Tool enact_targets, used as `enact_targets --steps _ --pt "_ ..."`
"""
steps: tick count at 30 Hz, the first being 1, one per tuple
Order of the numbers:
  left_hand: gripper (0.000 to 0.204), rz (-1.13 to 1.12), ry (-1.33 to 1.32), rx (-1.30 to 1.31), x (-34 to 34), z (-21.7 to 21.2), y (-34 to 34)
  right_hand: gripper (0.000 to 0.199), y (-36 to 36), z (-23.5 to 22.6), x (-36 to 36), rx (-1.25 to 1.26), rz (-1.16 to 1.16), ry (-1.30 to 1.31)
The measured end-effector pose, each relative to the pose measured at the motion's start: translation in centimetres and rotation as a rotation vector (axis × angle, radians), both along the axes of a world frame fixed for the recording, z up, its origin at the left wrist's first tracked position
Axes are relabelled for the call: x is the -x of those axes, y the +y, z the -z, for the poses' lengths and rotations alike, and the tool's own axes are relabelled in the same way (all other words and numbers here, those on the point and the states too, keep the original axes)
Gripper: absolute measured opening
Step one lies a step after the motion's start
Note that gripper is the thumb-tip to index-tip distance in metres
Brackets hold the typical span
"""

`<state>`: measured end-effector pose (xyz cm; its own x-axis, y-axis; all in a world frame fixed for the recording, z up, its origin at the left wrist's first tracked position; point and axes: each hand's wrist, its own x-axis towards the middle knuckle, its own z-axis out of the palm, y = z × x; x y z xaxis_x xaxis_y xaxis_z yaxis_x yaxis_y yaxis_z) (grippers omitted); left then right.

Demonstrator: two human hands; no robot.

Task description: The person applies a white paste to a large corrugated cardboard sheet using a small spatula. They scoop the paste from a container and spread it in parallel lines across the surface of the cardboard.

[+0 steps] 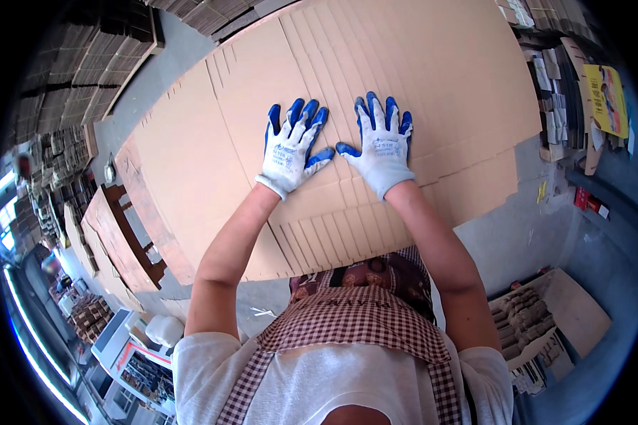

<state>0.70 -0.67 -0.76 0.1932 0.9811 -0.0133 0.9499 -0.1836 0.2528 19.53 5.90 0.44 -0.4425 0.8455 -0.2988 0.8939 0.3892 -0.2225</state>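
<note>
A cardboard workshop. Slotted sheets (347, 127) are stacked high. Left of them stand more cardboard piles (71, 78) on concrete floor (539, 227).

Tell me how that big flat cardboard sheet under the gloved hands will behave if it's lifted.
The cardboard sheet is wide and thin, so it would probably sag or bend along its creases. It looks light but awkward to carry. The left hand and right hand wear coated gloves, so slipping seems unlikely.
</note>
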Motion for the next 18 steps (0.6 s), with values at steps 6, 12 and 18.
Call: enact_targets --steps 6,12,18 --pt "0.073 -0.001 -0.047 -0.018 0.5 -1.2 0.6 0.076 -0.6 0.4 -1.5 -0.078 -0.020 0.159" --pt "0.066 0.001 0.006 -0.065 0.8 -1.6 3.9 0.065 -1.3 -0.5 -2.6 -0.171 -0.094 0.200" --pt "0.057 -0.134 0.117 -0.222 5.3 1.4 11.2 0.041 -6.3 -4.0 -6.8 0.284 -0.066 0.450"
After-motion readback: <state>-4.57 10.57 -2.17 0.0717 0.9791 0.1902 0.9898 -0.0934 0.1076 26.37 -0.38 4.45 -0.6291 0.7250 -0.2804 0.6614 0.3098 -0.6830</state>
